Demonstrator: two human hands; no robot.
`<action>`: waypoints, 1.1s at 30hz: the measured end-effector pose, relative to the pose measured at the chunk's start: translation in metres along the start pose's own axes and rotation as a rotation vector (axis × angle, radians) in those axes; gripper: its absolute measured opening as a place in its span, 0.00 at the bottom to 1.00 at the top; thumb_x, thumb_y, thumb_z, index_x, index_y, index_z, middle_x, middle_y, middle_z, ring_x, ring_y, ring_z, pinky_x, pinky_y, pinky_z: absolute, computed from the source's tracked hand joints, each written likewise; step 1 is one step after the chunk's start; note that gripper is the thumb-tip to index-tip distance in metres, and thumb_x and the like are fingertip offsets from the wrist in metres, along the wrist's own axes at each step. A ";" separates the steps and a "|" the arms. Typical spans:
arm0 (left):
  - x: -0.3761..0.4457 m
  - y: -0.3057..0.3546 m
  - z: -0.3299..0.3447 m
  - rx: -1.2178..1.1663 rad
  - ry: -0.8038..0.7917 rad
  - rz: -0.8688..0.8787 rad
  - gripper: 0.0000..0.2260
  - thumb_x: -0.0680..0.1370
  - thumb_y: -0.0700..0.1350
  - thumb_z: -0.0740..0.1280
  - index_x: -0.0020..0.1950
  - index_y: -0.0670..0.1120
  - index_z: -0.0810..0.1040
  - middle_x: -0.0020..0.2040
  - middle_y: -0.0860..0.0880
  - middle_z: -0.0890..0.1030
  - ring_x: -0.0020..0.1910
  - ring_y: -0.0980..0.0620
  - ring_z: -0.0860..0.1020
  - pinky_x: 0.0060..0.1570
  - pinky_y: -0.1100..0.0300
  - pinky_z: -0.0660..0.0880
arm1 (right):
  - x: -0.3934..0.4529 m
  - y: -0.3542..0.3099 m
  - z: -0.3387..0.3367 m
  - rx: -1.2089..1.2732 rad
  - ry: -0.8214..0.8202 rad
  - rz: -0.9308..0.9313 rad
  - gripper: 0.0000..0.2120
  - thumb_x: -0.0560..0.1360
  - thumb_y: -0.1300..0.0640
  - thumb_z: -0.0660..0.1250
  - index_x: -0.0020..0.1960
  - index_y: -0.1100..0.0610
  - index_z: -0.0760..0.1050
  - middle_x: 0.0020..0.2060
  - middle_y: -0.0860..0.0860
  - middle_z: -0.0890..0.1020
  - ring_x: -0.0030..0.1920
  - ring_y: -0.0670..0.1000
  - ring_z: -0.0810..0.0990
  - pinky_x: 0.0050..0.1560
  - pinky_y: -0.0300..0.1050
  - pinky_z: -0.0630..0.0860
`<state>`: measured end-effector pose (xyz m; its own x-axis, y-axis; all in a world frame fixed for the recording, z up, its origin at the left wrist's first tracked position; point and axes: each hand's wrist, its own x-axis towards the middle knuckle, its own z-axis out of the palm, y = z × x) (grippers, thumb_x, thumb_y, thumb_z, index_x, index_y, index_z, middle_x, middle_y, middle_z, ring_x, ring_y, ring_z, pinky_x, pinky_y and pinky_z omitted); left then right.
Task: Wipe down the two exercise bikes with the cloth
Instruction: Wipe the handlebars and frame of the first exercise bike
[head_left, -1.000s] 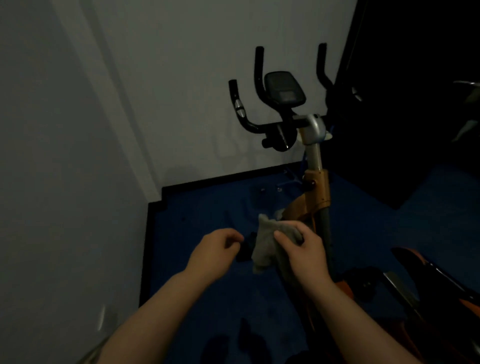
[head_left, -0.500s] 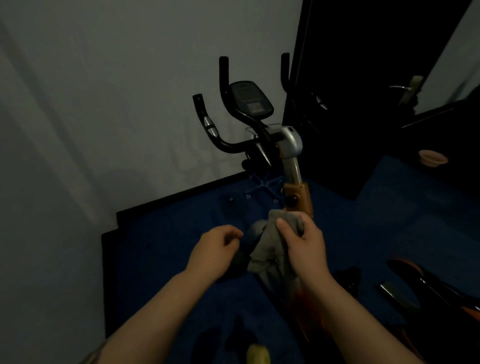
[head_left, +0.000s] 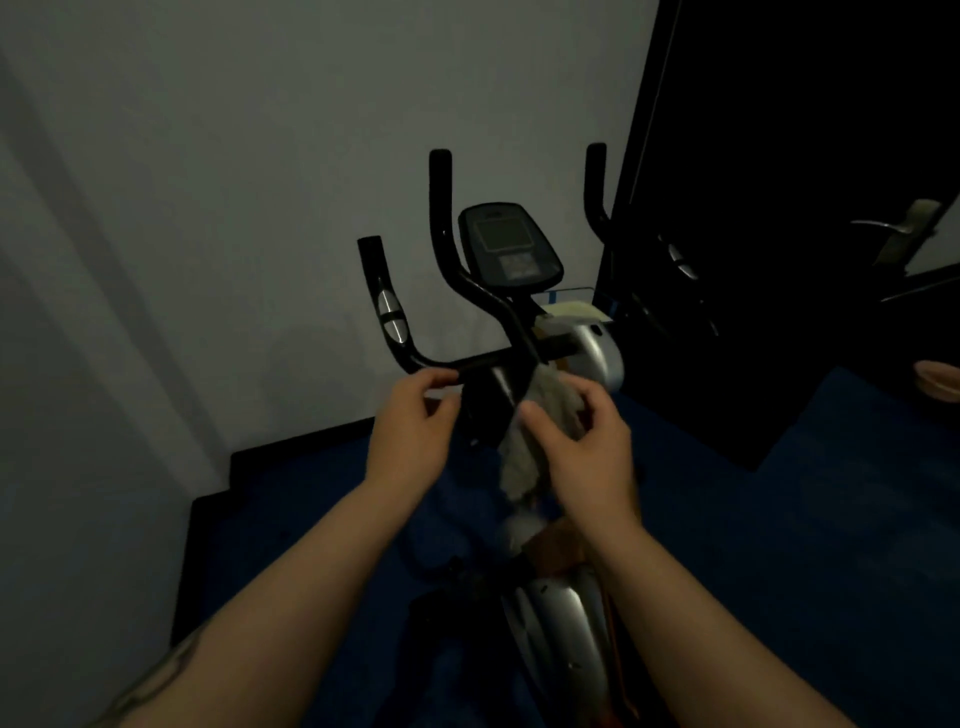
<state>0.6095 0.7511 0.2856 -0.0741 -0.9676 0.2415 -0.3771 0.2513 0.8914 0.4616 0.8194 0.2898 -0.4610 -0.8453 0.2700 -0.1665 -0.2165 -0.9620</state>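
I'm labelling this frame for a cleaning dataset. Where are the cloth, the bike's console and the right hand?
cloth (head_left: 524, 457): head view, on the grey fabric hanging below the hand.
console (head_left: 511, 249): head view, on the dark display face.
right hand (head_left: 587, 441): head view, on the back of the hand gripping the cloth.

- My 2 forearms are bare, no sleeves in sight.
- My left hand (head_left: 410, 415) and right hand (head_left: 587, 441) wear no gloves or rings.
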 end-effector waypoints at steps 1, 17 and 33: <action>0.007 0.001 0.002 -0.008 0.010 -0.003 0.09 0.80 0.44 0.64 0.59 0.49 0.78 0.52 0.51 0.80 0.48 0.59 0.78 0.47 0.66 0.74 | 0.009 0.004 0.008 -0.042 -0.052 -0.016 0.15 0.73 0.57 0.72 0.59 0.52 0.76 0.52 0.47 0.80 0.52 0.41 0.79 0.53 0.34 0.76; 0.004 -0.027 0.028 -0.062 0.002 0.006 0.14 0.81 0.49 0.62 0.66 0.56 0.75 0.56 0.61 0.78 0.53 0.72 0.74 0.49 0.77 0.69 | 0.025 0.039 0.037 -0.508 -0.220 -0.286 0.12 0.77 0.62 0.65 0.58 0.54 0.79 0.53 0.49 0.78 0.54 0.48 0.76 0.54 0.43 0.74; 0.008 -0.037 0.028 -0.128 0.026 0.015 0.17 0.73 0.64 0.61 0.60 0.65 0.76 0.45 0.64 0.82 0.46 0.59 0.78 0.48 0.65 0.73 | 0.058 0.042 0.039 -0.845 -0.150 -0.621 0.15 0.61 0.68 0.76 0.47 0.59 0.82 0.42 0.54 0.80 0.42 0.55 0.79 0.36 0.44 0.74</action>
<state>0.5968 0.7337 0.2439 -0.0543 -0.9631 0.2637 -0.2548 0.2687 0.9289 0.4619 0.7426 0.2633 0.0158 -0.7670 0.6414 -0.9150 -0.2698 -0.3000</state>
